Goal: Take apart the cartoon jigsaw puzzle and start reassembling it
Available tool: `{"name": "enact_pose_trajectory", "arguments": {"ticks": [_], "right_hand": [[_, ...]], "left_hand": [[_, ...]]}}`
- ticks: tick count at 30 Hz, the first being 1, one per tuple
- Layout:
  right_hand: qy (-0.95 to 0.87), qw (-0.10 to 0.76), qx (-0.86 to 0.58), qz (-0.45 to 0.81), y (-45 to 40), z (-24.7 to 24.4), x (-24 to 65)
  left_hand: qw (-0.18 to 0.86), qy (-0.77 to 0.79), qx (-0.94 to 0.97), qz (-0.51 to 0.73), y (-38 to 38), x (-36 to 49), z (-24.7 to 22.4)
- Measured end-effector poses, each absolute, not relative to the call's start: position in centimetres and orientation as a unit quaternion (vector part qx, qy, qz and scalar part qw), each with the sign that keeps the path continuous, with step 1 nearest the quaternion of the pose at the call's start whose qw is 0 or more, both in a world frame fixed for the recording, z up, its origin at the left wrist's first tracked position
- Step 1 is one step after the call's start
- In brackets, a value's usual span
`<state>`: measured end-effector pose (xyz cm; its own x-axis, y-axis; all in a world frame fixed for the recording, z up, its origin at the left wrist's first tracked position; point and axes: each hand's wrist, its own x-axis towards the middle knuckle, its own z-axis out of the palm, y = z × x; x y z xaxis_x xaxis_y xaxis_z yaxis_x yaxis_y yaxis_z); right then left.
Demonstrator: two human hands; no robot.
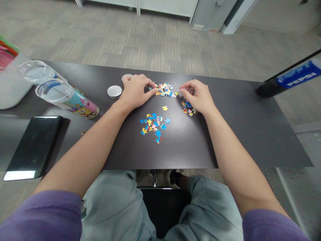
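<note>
Colourful jigsaw puzzle pieces lie in three loose groups on a dark table (180, 144). My left hand (136, 88) is at the left end of the far pile (165, 88), thumb and forefinger closed on a puzzle piece at its edge. Just right of that pile, my right hand (197, 95) has its thumb and forefinger pinched together; what is between them is too small to make out. Under and beside this hand is a second group (188, 109), partly covered by it. Closer to me lies a mostly blue and yellow group (152, 125). A single yellow piece (165, 108) lies between the groups.
Two white discs, one (114, 91) in plain sight, lie beside my left wrist. Farther left are two clear-lidded printed canisters (67, 98) and a black glossy device (33, 147). A Pepsi bottle (291, 78) stands at the right end.
</note>
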<state>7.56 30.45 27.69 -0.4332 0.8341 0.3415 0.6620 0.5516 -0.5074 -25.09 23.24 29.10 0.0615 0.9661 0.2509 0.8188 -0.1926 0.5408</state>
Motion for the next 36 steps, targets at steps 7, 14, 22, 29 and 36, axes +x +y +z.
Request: {"name": "enact_pose_trajectory", "arguments": {"ticks": [7,14,22,29,36], "right_hand": [[-0.844,0.241,-0.458,0.140,30.5,27.2,7.7],[-0.825,0.255,-0.477,0.166,30.6,27.3,7.6],[-0.816,0.294,-0.420,0.266,31.0,27.0,7.6],[-0.802,0.286,-0.352,0.389,29.6,28.1,6.6],[-0.832,0.243,-0.346,0.358,29.3,28.2,6.7]], "left_hand": [[0.140,0.640,0.689,0.312,24.2,-25.5,28.6],[0.137,0.629,0.685,0.341,24.1,-25.0,29.2],[0.203,0.557,0.708,0.385,23.3,-24.0,29.1],[0.235,0.528,0.722,0.381,23.3,-23.7,29.0],[0.232,0.500,0.759,0.346,23.0,-22.9,28.6]]}}
